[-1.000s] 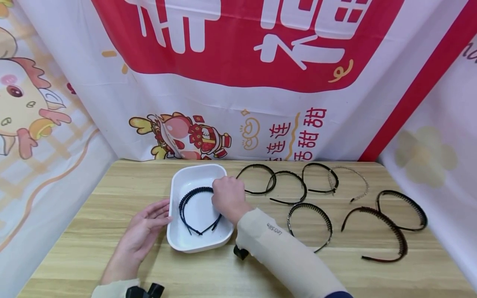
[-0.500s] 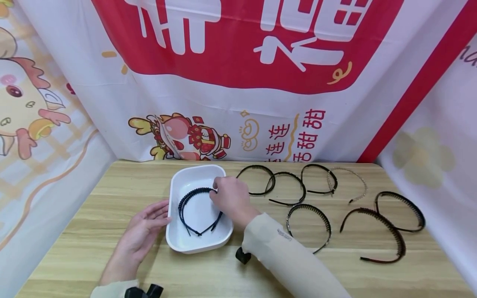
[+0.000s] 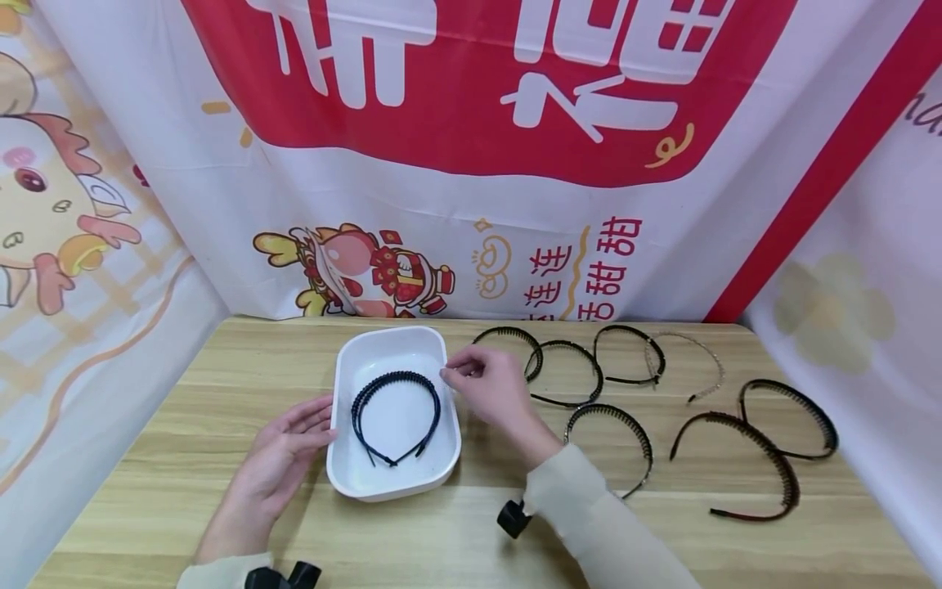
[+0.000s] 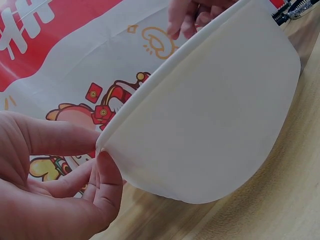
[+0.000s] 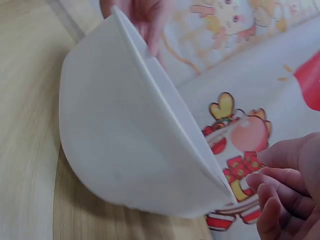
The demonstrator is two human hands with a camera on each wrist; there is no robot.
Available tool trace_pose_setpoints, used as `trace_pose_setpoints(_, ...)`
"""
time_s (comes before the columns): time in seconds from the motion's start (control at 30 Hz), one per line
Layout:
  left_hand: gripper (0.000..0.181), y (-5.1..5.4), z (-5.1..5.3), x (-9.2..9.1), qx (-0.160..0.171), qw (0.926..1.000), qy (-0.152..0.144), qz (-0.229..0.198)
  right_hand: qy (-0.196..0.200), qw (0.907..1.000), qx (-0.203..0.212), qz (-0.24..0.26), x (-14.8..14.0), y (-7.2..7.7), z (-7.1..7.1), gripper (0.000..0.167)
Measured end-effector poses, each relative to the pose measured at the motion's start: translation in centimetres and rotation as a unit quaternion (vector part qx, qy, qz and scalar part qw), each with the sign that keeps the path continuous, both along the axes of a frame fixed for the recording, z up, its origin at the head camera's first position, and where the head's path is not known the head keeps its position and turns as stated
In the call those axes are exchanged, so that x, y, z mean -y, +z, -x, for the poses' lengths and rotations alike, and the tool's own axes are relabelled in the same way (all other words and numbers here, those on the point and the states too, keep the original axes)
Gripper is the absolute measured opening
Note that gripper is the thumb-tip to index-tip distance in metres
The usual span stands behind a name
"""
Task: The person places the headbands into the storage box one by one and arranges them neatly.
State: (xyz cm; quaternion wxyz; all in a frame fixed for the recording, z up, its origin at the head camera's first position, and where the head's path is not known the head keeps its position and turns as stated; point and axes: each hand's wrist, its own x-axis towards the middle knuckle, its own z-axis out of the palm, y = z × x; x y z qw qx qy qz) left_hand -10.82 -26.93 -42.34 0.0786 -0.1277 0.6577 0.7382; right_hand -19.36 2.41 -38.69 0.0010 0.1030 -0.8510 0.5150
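My left hand (image 3: 283,454) pinches the left rim of a white plastic tub (image 3: 346,474); the left wrist view has thumb and fingertip at its edge. Inside the tub lie black headbands (image 3: 397,378), overlapping so closely that I cannot tell how many. Just off the tub's right rim is my right hand (image 3: 493,388), its fingers loosely bent and holding nothing. In the right wrist view, a small gap shows between the right fingertips (image 5: 255,180) and the tub wall (image 5: 125,125).
Several headbands lie on the wooden table right of the tub, including a black one (image 3: 567,343) partly overlapping another, a thin pale one (image 3: 710,353), a patterned one (image 3: 648,442) and a dark brown one (image 3: 787,466). A printed cloth (image 3: 412,188) hangs behind the table.
My right hand has let go of the black headband inside the tub and drawn back to the right, over the rim. The left hand stays at the tub's left side.
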Motion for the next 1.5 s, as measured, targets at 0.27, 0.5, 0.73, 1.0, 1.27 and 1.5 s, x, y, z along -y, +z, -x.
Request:
trace_pose_setpoints(0.27,0.075,0.0,-0.1,0.1,-0.008,1.0000,-0.001,0.003,-0.022,0.9977,0.039,0.052,-3.5,-0.5,-1.1,0.010)
trace_pose_setpoints(0.5,0.074,-0.1,-0.1,0.0,-0.006,1.0000,0.001,-0.004,-0.036,0.9960,0.059,0.058,-6.2,-1.0,-1.9,0.013)
trace_pose_setpoints(0.73,0.072,-0.1,0.0,-0.1,-0.008,1.0000,0.003,-0.002,-0.052,0.9952,0.064,0.053,-9.6,-2.1,-2.3,0.014)
trace_pose_setpoints(1.0,0.070,-0.3,-0.1,-0.1,-0.009,0.9999,0.005,-0.007,-0.076,0.9938,0.080,0.015,-13.6,-2.6,-2.6,0.022)
trace_pose_setpoints(1.27,0.069,-0.2,0.0,-0.1,-0.008,0.9999,0.005,-0.012,-0.102,0.9903,0.095,0.005,-17.6,-3.0,-3.1,0.033)
trace_pose_setpoints(1.5,0.070,-0.2,-0.1,-0.1,-0.005,0.9999,0.009,-0.009,-0.127,0.9886,0.079,-0.020,-20.2,-3.3,-3.6,0.033)
